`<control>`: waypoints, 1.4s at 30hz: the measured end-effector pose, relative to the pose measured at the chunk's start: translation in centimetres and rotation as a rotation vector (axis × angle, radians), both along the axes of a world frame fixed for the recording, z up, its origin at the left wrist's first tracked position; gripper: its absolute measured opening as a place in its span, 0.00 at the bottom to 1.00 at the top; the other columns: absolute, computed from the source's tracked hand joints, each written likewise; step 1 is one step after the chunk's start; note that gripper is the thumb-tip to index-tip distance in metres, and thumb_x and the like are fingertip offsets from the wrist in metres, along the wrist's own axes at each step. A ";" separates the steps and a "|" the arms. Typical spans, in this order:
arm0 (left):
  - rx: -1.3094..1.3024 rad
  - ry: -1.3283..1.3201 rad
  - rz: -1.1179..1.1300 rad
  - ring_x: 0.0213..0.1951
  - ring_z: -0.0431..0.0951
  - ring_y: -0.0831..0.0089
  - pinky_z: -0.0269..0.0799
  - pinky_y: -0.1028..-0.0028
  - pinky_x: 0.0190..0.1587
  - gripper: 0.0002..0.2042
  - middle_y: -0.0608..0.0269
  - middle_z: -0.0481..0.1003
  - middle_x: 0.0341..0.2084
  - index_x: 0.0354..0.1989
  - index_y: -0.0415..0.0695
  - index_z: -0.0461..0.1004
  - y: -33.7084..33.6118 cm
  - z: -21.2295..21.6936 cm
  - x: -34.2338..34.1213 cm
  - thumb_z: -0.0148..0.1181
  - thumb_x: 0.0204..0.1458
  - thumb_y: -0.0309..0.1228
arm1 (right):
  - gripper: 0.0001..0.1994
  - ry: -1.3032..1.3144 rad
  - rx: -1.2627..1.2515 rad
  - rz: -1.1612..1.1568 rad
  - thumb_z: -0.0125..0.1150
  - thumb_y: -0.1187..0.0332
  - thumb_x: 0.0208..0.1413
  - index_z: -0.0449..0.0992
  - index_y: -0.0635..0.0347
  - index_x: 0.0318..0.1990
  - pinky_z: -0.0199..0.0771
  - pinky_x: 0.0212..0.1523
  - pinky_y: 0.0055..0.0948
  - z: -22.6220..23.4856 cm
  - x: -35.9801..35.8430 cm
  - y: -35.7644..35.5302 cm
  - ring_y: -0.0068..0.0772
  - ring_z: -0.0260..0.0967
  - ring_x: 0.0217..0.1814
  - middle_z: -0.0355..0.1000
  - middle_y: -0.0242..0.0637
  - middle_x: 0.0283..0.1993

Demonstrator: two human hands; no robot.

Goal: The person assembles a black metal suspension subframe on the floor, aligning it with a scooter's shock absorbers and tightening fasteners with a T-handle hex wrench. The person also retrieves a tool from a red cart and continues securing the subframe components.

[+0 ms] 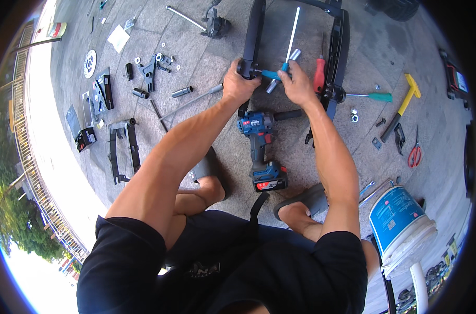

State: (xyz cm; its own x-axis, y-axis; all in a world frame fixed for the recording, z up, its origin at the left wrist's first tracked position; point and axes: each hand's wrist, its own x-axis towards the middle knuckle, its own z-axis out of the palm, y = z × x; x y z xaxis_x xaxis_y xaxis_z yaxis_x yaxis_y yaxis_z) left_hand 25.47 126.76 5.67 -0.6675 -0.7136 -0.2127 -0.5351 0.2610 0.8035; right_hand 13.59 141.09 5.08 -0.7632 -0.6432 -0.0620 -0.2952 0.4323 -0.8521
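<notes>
A black U-shaped metal frame [255,36] lies in front of me with its two arms pointing my way. My left hand [240,82] is closed around the end of its left arm. In my right hand [299,86] is a T-handle wrench [293,36] with a teal grip and a long silver shaft; its teal part reaches the inner side of that arm end. A silver tube [295,54] crosses the grip. Between my forearms lies a blue cordless impact wrench [259,136]. A red-handled screwdriver [319,73] rests beside the right frame arm, and a green-handled screwdriver [379,97] sticks outward from its end.
At right lie a yellow-headed hammer [408,94], red-handled scissors [415,156] and loose nuts [354,118]. A blue and white bucket [397,220] stands near my right arm. Leftward are sockets [182,92], a ratchet bar [196,100], a bracket [150,73], a brake disc [90,64] and a smaller black frame [124,149].
</notes>
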 end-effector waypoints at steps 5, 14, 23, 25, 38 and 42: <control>0.001 0.007 -0.005 0.44 0.78 0.59 0.72 0.68 0.49 0.34 0.51 0.77 0.40 0.54 0.40 0.67 -0.1 -0.3 -0.1 0.73 0.34 0.31 | 0.11 -1.006 -0.023 -0.027 0.55 0.61 0.63 0.70 0.61 0.40 0.59 0.18 0.16 0.2 -2.2 -0.9 0.13 0.61 0.21 0.70 0.30 0.31; 0.019 0.001 0.008 0.44 0.78 0.67 0.72 0.70 0.49 0.32 0.58 0.78 0.40 0.53 0.41 0.67 0.0 -0.2 0.0 0.73 0.36 0.29 | 0.12 -0.794 -0.180 0.087 0.58 0.69 0.59 0.72 0.61 0.49 0.66 0.26 0.17 0.1 -2.8 1.9 0.17 0.67 0.30 0.70 0.29 0.34; 0.002 -0.020 0.002 0.44 0.78 0.67 0.72 0.70 0.49 0.31 0.57 0.77 0.40 0.52 0.41 0.68 0.1 0.0 0.0 0.74 0.36 0.31 | 0.11 -0.185 -0.271 0.209 0.59 0.79 0.51 0.78 0.60 0.42 0.72 0.51 0.29 -0.1 -0.5 1.7 0.34 0.72 0.53 0.75 0.40 0.52; -0.013 -0.022 0.003 0.45 0.78 0.67 0.72 0.70 0.49 0.31 0.57 0.77 0.40 0.52 0.41 0.68 0.1 0.1 0.0 0.74 0.36 0.31 | 0.11 -0.111 -0.272 0.190 0.59 0.79 0.49 0.79 0.58 0.41 0.73 0.51 0.32 0.3 -0.5 1.7 0.39 0.74 0.52 0.76 0.40 0.50; 0.016 0.060 0.020 0.44 0.78 0.59 0.72 0.67 0.48 0.29 0.53 0.77 0.38 0.49 0.42 0.69 0.1 -0.7 0.0 0.74 0.33 0.30 | 0.18 0.353 -0.195 0.274 0.59 0.85 0.43 0.80 0.57 0.43 0.74 0.50 0.35 1.0 0.5 2.0 0.47 0.72 0.51 0.72 0.44 0.53; -0.004 0.038 0.013 0.44 0.78 0.59 0.72 0.67 0.48 0.29 0.52 0.77 0.38 0.49 0.42 0.69 0.1 -0.6 0.1 0.73 0.34 0.30 | 0.22 0.382 -0.155 0.318 0.59 0.87 0.42 0.80 0.53 0.44 0.73 0.51 0.36 1.2 1.0 2.1 0.49 0.71 0.53 0.69 0.45 0.55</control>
